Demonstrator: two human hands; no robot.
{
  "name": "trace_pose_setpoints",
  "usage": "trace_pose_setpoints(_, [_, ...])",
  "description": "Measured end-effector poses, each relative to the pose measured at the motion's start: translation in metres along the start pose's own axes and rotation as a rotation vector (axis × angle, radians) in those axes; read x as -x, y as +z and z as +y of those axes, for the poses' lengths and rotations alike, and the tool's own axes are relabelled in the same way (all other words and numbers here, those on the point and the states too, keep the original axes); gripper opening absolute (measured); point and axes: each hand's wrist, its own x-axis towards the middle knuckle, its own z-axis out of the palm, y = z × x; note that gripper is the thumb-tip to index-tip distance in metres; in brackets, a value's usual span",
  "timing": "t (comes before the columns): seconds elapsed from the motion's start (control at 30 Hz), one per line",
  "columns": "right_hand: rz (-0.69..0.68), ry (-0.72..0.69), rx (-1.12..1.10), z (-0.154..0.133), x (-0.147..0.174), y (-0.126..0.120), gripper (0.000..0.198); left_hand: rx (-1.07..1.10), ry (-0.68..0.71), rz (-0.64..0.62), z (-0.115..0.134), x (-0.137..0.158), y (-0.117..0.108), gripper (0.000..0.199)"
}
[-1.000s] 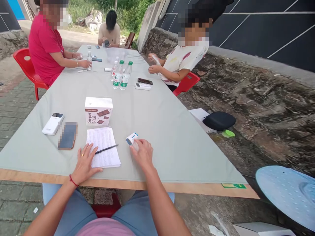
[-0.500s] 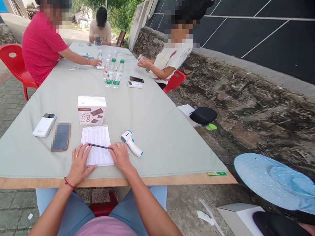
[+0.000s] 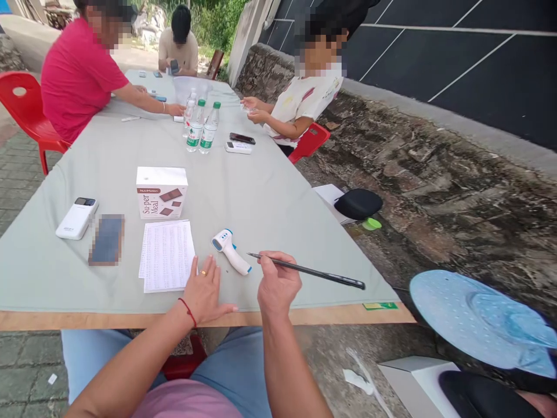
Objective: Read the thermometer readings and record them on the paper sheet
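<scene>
Black pen (image 3: 322,274), nearly crosswise, tip leftward

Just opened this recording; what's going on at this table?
The person's right hand holds a black pen up, tip pointing left, above the table. The left hand is spread flat by the right edge of the paper sheets. A white handheld thermometer lies beyond the hands, and a box stands behind the sheets. Farther along, a co-worker in pink has an arm stretched toward the water bottles.
</scene>
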Motion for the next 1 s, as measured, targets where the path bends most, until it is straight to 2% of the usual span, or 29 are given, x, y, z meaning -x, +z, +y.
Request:
trace_pose_setpoints(0.07, [-0.006, -0.016, -0.035, -0.009, 0.002, 0.000, 0.016, 0.057, 0.022, -0.085, 0.022, -0.007, 0.005, 0.087])
trace_pose_setpoints(0.1, [-0.004, -0.028, -0.051, -0.013, 0.003, -0.002, 0.015, 0.113, 0.126, -0.132, 0.032, -0.007, 0.008, 0.080])
trace_pose_setpoints(0.17, [0.005, -0.058, -0.080, -0.023, 0.003, -0.007, 0.012, 0.263, 0.512, -0.260, 0.049, 0.001, 0.015, 0.054])
trace_pose_setpoints(0.2, [0.004, -0.073, -0.086, -0.029, 0.004, -0.010, 0.011, 0.325, 0.657, -0.301, 0.055, 0.006, 0.019, 0.045])
trace_pose_setpoints(0.27, [-0.032, -0.092, -0.067, -0.039, 0.007, -0.016, 0.012, 0.376, 0.706, -0.258, 0.059, 0.017, 0.023, 0.038])
trace_pose_setpoints(0.37, [-0.116, -0.094, 0.012, -0.041, 0.013, -0.020, 0.017, 0.350, 0.563, -0.092, 0.047, 0.030, 0.020, 0.036])
trace_pose_setpoints(0.43, [-0.082, -0.093, 0.075, -0.027, 0.008, -0.019, 0.021, 0.304, 0.464, -0.023, 0.031, 0.036, 0.012, 0.036])
trace_pose_setpoints(0.57, [0.122, -0.045, 0.096, 0.037, -0.035, -0.012, 0.030, 0.155, 0.203, 0.037, 0.002, 0.033, -0.002, 0.059])
trace_pose_setpoints(0.7, [0.201, 0.081, 0.164, 0.104, -0.084, -0.009, 0.038, 0.081, 0.090, 0.014, -0.002, 0.003, 0.000, 0.086])
trace_pose_setpoints(0.83, [0.023, -0.004, 0.448, 0.133, -0.087, -0.019, 0.038, 0.071, 0.017, -0.035, 0.011, -0.023, 0.015, 0.095])
trace_pose_setpoints(0.9, [-0.080, -0.086, 0.539, 0.135, -0.075, -0.030, 0.037, 0.065, -0.007, -0.044, 0.017, -0.024, 0.022, 0.096])
trace_pose_setpoints(1.0, [-0.141, -0.150, 0.594, 0.130, -0.056, -0.050, 0.037, 0.044, -0.027, -0.026, 0.021, -0.016, 0.027, 0.095])
